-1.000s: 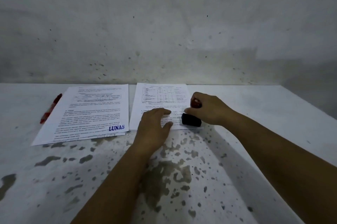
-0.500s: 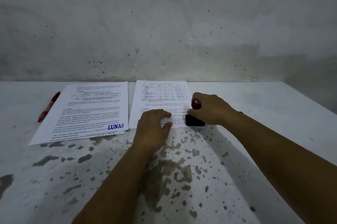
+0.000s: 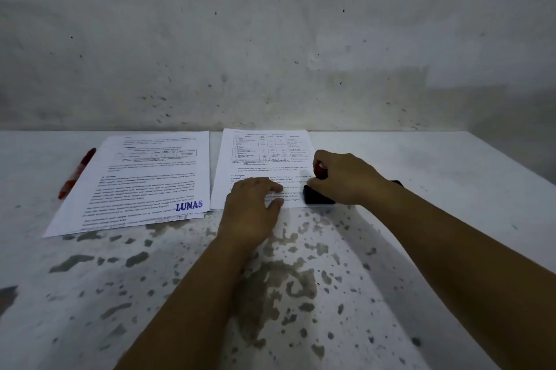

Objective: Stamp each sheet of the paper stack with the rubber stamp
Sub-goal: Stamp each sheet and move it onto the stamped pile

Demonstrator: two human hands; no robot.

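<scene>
Fingers of the right hand [image 3: 346,178] are curled round the red handle of the rubber stamp [image 3: 319,193], and the stamp's black base is pressed down on the near right corner of the right-hand paper stack [image 3: 264,156]. Only a small patch of the red handle is seen between thumb and fingers at the top of the grip; the black base shows just below and to the left of the knuckles, at the sheet's near edge. Whether ink has been laid down under the base cannot be told, since the spot is covered.

Just to the left of the grip, the left hand [image 3: 252,210] is laid flat with straight fingers on the lower part of the same top sheet, its fingertips pointed toward the stamp and its wrist over the table's edge of the paper. Nothing is grasped by it; the sheet is merely pressed down. A narrow strip of printed text is left showing between the two hands.

Farther to the left of the grip, apart from the first stack by a thin gap, a second pile of printed sheets [image 3: 141,180] is laid, and a blue "LUNAS" mark [image 3: 189,205] is seen at the near right corner of its top sheet. Beyond that pile, well away from the grip, a red marker pen [image 3: 76,174] is laid on the white table [image 3: 436,219], whose paint is chipped into dark flecks near the forearms. A stained grey wall [image 3: 270,38] is seen behind.
</scene>
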